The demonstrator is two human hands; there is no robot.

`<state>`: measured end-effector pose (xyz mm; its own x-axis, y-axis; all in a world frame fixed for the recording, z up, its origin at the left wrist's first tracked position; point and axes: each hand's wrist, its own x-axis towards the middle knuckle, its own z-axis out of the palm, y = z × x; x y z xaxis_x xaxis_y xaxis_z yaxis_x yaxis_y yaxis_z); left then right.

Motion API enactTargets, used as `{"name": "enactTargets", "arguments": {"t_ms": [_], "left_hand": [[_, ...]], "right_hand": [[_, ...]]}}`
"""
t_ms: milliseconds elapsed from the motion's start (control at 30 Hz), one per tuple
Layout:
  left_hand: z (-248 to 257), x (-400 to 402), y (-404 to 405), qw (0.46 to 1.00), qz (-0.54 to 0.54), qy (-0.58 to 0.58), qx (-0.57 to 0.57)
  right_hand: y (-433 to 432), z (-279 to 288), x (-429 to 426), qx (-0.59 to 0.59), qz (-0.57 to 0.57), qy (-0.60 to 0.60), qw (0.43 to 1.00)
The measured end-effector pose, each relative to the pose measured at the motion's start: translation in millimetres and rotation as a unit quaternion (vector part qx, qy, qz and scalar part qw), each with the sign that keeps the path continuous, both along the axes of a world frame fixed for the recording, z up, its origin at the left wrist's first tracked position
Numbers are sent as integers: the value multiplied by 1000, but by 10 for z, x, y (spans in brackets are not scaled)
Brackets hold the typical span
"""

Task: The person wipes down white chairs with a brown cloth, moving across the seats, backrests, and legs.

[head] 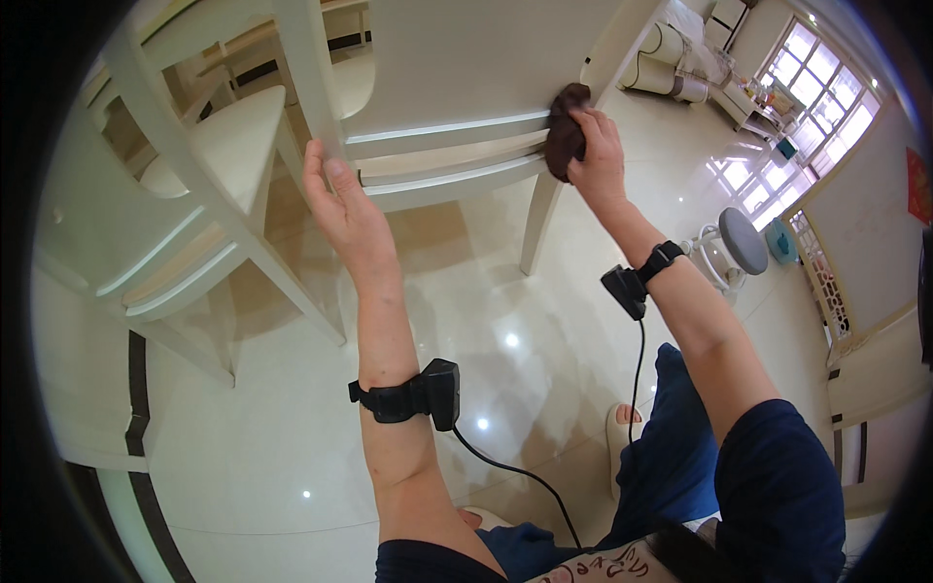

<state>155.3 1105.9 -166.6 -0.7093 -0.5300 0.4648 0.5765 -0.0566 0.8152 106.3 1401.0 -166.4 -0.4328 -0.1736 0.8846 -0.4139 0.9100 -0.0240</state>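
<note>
In front of me stands a white chair (474, 65), its back panel turned towards me. My right hand (599, 153) grips a dark brown cloth (565, 138) and presses it on the chair's right upright, where the lower rails (466, 175) meet it. At the opposite side, my left hand (350, 204) rests by the left upright (302, 80) with its thumb and fingers apart and holds nothing. Part of the left fingers is hidden, so I cannot tell how firmly they touch the wood.
A second white chair (171, 218) stands close on the left. To the right are a round grey-topped stool (742, 240), a blue basin (781, 240) and a pale panel (867, 240). Black cables (525, 474) hang from both wrist straps. The tiled floor (277, 437) is glossy.
</note>
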Motion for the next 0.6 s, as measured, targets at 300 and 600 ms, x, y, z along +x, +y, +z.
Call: {"name": "enactTargets", "arguments": {"t_ms": [300, 600], "left_hand": [[-101, -61, -121, 999, 46, 14, 21], [-367, -166, -334, 995, 85, -47, 3]], "right_hand": [[-1238, -82, 252, -15, 136, -33, 990], [-1873, -421, 139, 104, 163, 5, 981]]}}
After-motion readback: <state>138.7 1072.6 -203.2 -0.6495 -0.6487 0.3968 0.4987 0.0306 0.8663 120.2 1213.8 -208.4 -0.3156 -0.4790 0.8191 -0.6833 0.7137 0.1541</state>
